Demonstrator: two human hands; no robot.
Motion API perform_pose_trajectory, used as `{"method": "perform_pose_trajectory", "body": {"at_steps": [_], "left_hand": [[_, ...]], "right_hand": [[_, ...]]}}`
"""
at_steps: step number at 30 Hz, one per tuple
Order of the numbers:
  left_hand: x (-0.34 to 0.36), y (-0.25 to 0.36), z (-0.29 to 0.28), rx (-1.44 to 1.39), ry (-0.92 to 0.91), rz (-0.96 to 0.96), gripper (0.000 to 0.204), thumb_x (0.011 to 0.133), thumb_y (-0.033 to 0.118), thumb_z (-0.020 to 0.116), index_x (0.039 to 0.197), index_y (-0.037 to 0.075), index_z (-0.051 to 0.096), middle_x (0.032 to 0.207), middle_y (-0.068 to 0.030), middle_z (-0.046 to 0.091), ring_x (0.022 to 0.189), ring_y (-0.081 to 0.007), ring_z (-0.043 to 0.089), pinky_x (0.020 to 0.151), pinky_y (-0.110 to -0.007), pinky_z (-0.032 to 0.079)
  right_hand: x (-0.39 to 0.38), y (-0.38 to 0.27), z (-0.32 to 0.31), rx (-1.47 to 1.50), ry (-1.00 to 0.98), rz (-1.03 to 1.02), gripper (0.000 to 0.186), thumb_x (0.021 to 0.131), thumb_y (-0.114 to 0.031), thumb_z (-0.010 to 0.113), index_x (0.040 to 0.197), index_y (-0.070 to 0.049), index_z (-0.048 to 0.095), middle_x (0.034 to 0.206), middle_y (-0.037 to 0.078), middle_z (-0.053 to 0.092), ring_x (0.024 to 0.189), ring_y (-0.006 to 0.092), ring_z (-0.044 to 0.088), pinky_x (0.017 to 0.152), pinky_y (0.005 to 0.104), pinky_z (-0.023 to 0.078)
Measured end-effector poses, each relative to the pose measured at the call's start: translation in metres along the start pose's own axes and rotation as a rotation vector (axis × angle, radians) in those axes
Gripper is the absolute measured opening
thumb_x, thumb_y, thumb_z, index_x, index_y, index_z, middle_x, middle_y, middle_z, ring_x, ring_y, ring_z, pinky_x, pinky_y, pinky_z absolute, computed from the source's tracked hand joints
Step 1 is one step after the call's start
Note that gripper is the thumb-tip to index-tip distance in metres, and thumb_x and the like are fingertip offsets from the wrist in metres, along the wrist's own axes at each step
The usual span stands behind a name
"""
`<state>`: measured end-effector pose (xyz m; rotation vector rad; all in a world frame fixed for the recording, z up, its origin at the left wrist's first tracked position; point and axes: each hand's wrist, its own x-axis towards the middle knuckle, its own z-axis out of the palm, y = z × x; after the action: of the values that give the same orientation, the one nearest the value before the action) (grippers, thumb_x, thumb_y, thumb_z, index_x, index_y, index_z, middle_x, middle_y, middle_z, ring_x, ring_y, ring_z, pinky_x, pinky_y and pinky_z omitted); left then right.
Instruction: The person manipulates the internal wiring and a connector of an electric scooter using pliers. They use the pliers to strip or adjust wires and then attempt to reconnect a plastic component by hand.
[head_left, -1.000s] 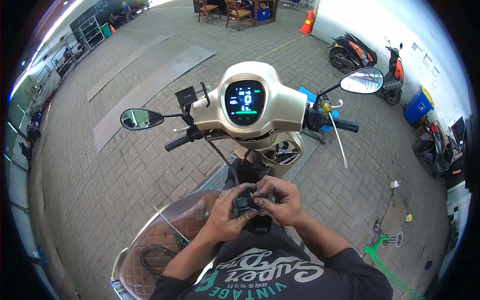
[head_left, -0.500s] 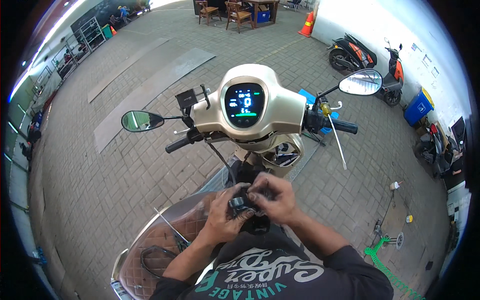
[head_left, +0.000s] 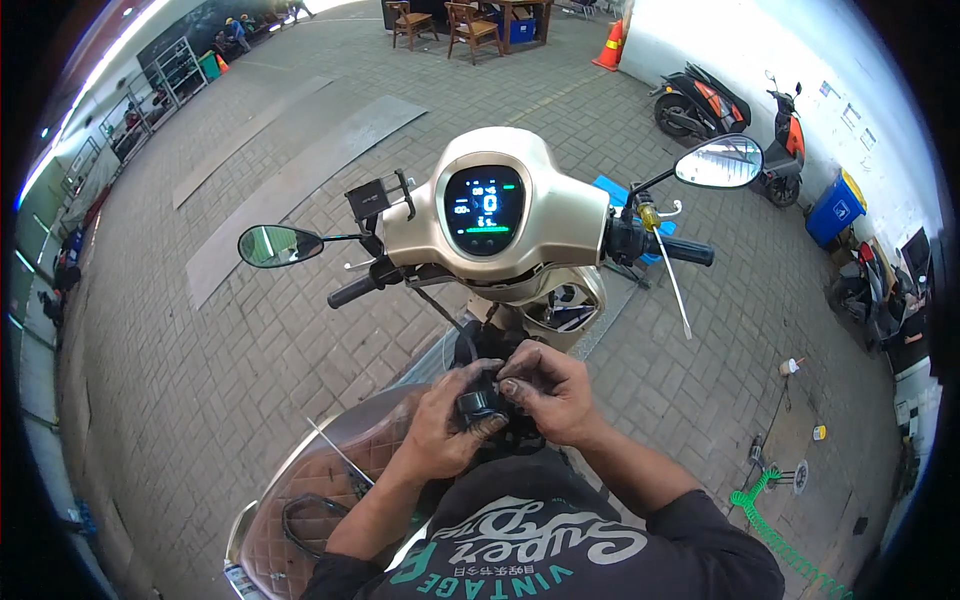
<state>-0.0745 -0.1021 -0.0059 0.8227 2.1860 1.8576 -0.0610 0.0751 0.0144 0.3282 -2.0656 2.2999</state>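
My left hand is wrapped round a black part with a glossy rounded end, its exact kind unclear. The fingers of my right hand are pinched together at the part's upper right side. Whatever lies between those fingertips is too small to make out. Just beyond both hands stands the gold scooter, its display lit. A dark cable runs down from under the left handlebar toward my hands.
A long screwdriver-like rod hangs by the right grip. On the quilted brown seat at lower left lie a thin rod and a black cable loop. A green coiled hose trails across the floor at right.
My right hand has shifted slightly, its fingertips now pinched closer against the black part. My left hand keeps its hold.
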Motion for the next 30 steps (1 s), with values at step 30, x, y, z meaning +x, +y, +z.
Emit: {"method": "perform_pose_trajectory", "body": {"at_steps": [30], "left_hand": [[0.002, 0.008, 0.003, 0.053, 0.097, 0.137, 0.057, 0.073, 0.014, 0.074, 0.120, -0.004, 0.048, 0.111, -0.0195, 0.058, 0.101, -0.0324, 0.056, 0.088, -0.038, 0.043]], "right_hand": [[0.000, 0.007, 0.004, 0.079, -0.051, -0.169, 0.012, 0.078, 0.004, 0.063, 0.088, 0.002, 0.057, 0.087, 0.008, 0.056, 0.084, 0.0139, 0.053, 0.078, 0.0262, 0.042]]}}
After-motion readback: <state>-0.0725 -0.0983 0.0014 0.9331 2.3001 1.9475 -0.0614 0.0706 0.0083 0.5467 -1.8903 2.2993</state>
